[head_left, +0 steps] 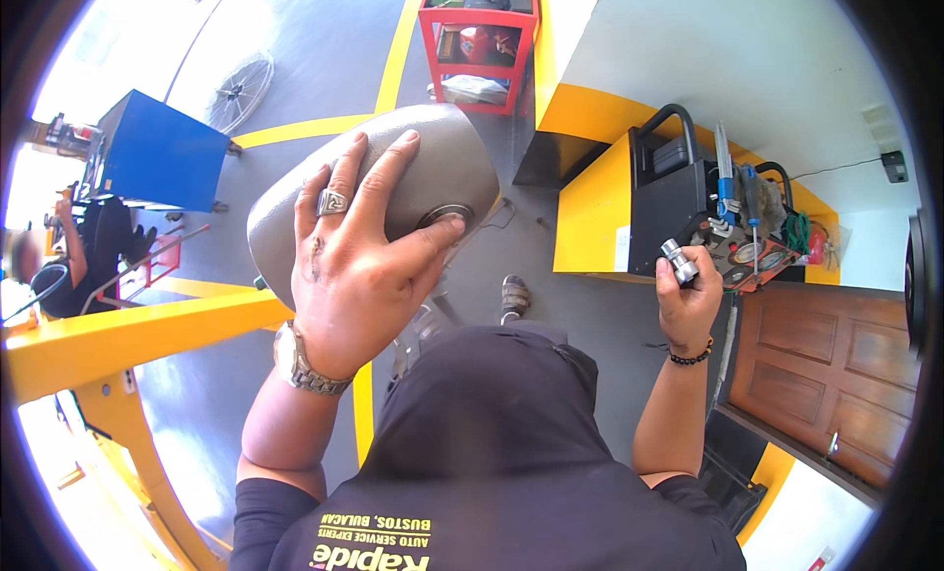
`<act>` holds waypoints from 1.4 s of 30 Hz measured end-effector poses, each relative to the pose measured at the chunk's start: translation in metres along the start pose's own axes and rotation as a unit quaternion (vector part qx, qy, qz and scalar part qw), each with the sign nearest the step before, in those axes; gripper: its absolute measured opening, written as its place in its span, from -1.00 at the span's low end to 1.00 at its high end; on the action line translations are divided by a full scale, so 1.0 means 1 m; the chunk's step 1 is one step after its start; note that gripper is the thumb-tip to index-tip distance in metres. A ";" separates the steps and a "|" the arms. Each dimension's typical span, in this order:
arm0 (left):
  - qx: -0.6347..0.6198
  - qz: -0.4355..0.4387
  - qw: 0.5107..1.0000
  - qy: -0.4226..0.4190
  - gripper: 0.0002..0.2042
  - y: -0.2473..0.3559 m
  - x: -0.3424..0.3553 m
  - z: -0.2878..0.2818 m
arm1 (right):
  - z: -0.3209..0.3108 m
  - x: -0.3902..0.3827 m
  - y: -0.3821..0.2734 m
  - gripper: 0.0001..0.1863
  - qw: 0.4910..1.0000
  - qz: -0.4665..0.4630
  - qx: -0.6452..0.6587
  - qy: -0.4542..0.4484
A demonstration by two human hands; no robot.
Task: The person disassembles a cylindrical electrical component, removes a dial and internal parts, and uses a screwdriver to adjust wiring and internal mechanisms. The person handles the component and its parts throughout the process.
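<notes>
My left hand (359, 246) spans the curved top of a grey metallic tank-like shell (447, 153). Its fingers are spread over the surface, and the thumb presses at the rim of a round dark opening. What bears the shell from below is hidden. At the right, my right hand (688, 300) is raised and closed, pinching a short shiny metal cylinder (678, 260) with stepped sections between thumb and fingers. Close beyond that hand stands a black and yellow cabinet (595, 217) with hand tools on it, including a blue-handled screwdriver (751, 197).
A red shelf cart (477, 64) stands at the far side. To the left are a blue cabinet (162, 153), a wheel (239, 94) on the floor and a yellow beam (147, 340). Another person (74, 261) is at far left. A brown panelled door (816, 374) lies at right.
</notes>
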State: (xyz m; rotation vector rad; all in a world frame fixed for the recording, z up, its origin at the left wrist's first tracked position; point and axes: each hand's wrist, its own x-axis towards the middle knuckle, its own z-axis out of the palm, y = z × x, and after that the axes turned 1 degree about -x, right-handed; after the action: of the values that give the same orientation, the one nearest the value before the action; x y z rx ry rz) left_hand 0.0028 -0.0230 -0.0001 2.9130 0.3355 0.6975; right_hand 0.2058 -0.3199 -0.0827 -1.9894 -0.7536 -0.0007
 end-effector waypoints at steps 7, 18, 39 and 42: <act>0.002 -0.022 0.999 0.026 -0.73 0.006 0.000 0.007 | 0.010 0.006 0.018 -0.82 0.999 -0.011 -0.015 -0.039; 0.020 0.013 0.999 0.028 -0.74 0.006 -0.005 0.009 | -0.009 0.023 0.033 -0.76 0.995 0.024 -0.083 -0.042; 0.050 0.016 0.997 0.054 -0.75 0.013 -0.014 0.020 | -0.128 0.052 0.100 -0.71 0.942 0.191 -0.256 0.100; 0.057 0.008 0.997 0.050 -0.76 0.011 -0.016 0.021 | -0.160 0.069 0.124 -0.62 0.925 0.176 -0.328 0.077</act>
State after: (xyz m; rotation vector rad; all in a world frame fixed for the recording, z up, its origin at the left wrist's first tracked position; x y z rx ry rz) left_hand 0.0007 -0.0392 -0.0237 2.9973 0.3739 0.8571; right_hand 0.3720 -0.4536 -0.0758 -2.7039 -0.2915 -0.2206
